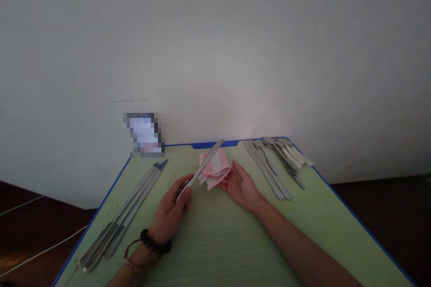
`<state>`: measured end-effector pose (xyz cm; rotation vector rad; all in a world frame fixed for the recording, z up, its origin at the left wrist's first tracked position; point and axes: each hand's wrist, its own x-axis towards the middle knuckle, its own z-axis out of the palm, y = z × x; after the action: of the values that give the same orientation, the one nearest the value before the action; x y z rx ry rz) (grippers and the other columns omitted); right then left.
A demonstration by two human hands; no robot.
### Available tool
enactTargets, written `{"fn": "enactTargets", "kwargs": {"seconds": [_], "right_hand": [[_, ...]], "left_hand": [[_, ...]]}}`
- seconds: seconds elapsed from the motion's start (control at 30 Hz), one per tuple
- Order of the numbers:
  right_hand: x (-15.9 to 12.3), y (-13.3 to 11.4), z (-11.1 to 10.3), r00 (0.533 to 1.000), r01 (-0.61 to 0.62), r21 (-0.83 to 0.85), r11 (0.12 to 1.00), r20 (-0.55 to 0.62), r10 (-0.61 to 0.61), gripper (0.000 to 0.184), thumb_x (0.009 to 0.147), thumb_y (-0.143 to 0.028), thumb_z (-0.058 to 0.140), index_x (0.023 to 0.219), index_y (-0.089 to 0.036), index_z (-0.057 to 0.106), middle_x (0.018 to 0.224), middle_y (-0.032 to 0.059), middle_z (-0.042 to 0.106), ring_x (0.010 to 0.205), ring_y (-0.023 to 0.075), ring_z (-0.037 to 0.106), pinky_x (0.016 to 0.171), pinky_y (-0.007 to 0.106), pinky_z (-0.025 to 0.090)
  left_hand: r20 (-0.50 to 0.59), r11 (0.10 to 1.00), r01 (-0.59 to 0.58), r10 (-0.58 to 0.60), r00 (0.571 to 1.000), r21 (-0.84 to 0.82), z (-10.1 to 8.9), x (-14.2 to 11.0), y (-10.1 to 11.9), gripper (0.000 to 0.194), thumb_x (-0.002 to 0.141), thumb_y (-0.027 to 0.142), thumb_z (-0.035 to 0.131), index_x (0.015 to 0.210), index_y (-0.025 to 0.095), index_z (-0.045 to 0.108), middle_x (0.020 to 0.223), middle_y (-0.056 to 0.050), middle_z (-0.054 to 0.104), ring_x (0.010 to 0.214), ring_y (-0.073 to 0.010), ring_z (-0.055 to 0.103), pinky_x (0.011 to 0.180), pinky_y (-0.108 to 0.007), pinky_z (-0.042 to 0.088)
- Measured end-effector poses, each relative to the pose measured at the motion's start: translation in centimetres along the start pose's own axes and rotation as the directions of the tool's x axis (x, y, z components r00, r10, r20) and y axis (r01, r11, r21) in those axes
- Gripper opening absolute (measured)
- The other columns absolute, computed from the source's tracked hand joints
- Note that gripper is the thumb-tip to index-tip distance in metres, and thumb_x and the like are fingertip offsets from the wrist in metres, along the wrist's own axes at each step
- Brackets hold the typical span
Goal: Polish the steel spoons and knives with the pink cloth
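My left hand [175, 202] is closed round the handle of a silver table knife [206, 161]. The blade tilts up and away to the right, in front of a folded pink and white cloth [218, 170]. My right hand [242, 186] holds that cloth from its right side, with the fingers partly hidden beneath it and the thumb raised. To the left of my left hand, several long table knives [126, 215] lie side by side on the pale green table [229, 242]. Whether the blade touches the cloth I cannot tell.
Beyond my right hand lie two table knives [267, 170], a fork [267, 159], several spoons [283, 157] and cutlery with white handles [296, 154]. A blurred phone-like screen [144, 134] leans at the far left corner. A white wall [215, 54] rises behind the table's blue edge.
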<state>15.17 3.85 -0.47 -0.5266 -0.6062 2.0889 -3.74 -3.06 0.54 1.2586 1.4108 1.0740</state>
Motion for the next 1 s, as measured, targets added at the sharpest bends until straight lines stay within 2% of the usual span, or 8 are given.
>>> {"fn": "enactTargets", "kwargs": {"seconds": [0.1, 0.17, 0.3, 0.5, 0.63, 0.77, 0.9, 1.0], "right_hand": [[0.1, 0.3, -0.3, 1.000, 0.003, 0.000, 1.000, -0.004, -0.003, 0.025, 0.084, -0.031, 0.044, 0.085, -0.014, 0.062, 0.079, 0.0065, 0.069, 0.074, 0.0158, 0.065, 0.079, 0.032, 0.047], [0.1, 0.5, -0.3, 1.000, -0.004, -0.030, 1.000, 0.009, 0.004, 0.021, 0.082, -0.028, 0.048, 0.082, -0.013, 0.063, 0.076, 0.0061, 0.069, 0.072, 0.0156, 0.064, 0.077, 0.031, 0.047], [-0.1, 0.7, -0.1, 0.999, 0.021, -0.119, 0.993, 0.050, -0.015, 0.012, 0.075, -0.022, 0.061, 0.081, -0.012, 0.064, 0.076, 0.0053, 0.069, 0.069, 0.0137, 0.063, 0.075, 0.029, 0.047], [-0.5, 0.7, 0.2, 0.992, 0.026, -0.146, 0.989, 0.128, -0.007, 0.019, 0.070, -0.031, 0.069, 0.077, -0.013, 0.064, 0.072, 0.0027, 0.067, 0.064, 0.0105, 0.060, 0.067, 0.024, 0.046], [-0.4, 0.9, 0.1, 0.998, 0.019, -0.123, 0.992, 0.063, -0.012, 0.016, 0.073, -0.029, 0.067, 0.078, -0.014, 0.065, 0.072, 0.0017, 0.066, 0.065, 0.0106, 0.059, 0.067, 0.023, 0.046], [0.1, 0.8, 0.0, 0.996, 0.082, -0.049, 0.995, -0.037, -0.084, 0.013, 0.077, -0.027, 0.063, 0.082, -0.016, 0.065, 0.072, 0.0006, 0.065, 0.067, 0.0121, 0.059, 0.069, 0.025, 0.047], [0.5, 0.5, 0.1, 0.979, 0.174, 0.032, 0.984, -0.111, -0.170, 0.013, 0.081, -0.029, 0.058, 0.085, -0.019, 0.065, 0.077, 0.0004, 0.066, 0.071, 0.0131, 0.059, 0.076, 0.027, 0.047], [0.6, 0.4, 0.2, 0.973, 0.186, 0.050, 0.981, -0.149, -0.177, 0.013, 0.080, -0.029, 0.058, 0.087, -0.019, 0.065, 0.079, 0.0001, 0.067, 0.070, 0.0118, 0.059, 0.076, 0.025, 0.047]], "left_hand": [[0.016, 0.992, -0.080, 0.079, 0.997, 0.093, 0.3, -0.2, 0.0, 0.048, 0.084, 0.044, 0.046, 0.124, 0.018, 0.047, 0.068, 0.001, 0.055, 0.055, -0.0121, 0.049, 0.050, -0.021, 0.042], [0.009, 0.971, -0.160, 0.161, 0.987, 0.175, 0.6, -0.5, 0.1, 0.045, 0.085, 0.041, 0.046, 0.123, 0.018, 0.047, 0.093, -0.006, 0.062, 0.077, -0.0169, 0.059, 0.067, -0.027, 0.049], [0.006, 0.933, -0.240, 0.247, 0.969, 0.269, 1.2, -0.9, 0.1, 0.041, 0.086, 0.035, 0.045, 0.122, 0.017, 0.047, 0.122, -0.010, 0.056, 0.112, -0.0218, 0.051, 0.096, -0.035, 0.040], [0.154, 0.894, -0.322, 0.287, 0.945, 0.313, 1.1, -1.3, -0.3, 0.038, 0.089, 0.032, 0.040, 0.123, 0.018, 0.048, 0.118, -0.011, 0.058, 0.092, -0.0198, 0.060, 0.084, -0.032, 0.047], [0.236, 0.887, -0.335, 0.267, 0.934, 0.319, 1.4, -1.8, -0.3, 0.041, 0.088, 0.031, 0.041, 0.127, 0.017, 0.044, 0.119, -0.012, 0.056, 0.099, -0.0208, 0.057, 0.089, -0.032, 0.045], [0.263, 0.935, -0.258, 0.192, 0.945, 0.245, 1.7, -1.9, 0.0, 0.045, 0.087, 0.032, 0.044, 0.129, 0.018, 0.040, 0.106, -0.010, 0.062, 0.092, -0.0190, 0.059, 0.080, -0.029, 0.048], [0.346, 0.975, -0.129, 0.060, 0.936, 0.179, 1.5, -1.5, 0.4, 0.037, 0.086, 0.037, 0.045, 0.116, 0.018, 0.054, 0.085, -0.005, 0.066, 0.063, -0.0133, 0.056, 0.055, -0.021, 0.046], [0.368, 0.982, -0.081, 0.012, 0.930, 0.172, 1.4, -1.3, 0.5, 0.033, 0.085, 0.040, 0.046, 0.100, 0.016, 0.063, 0.077, -0.005, 0.066, 0.055, -0.0114, 0.052, 0.050, -0.020, 0.041]]}}
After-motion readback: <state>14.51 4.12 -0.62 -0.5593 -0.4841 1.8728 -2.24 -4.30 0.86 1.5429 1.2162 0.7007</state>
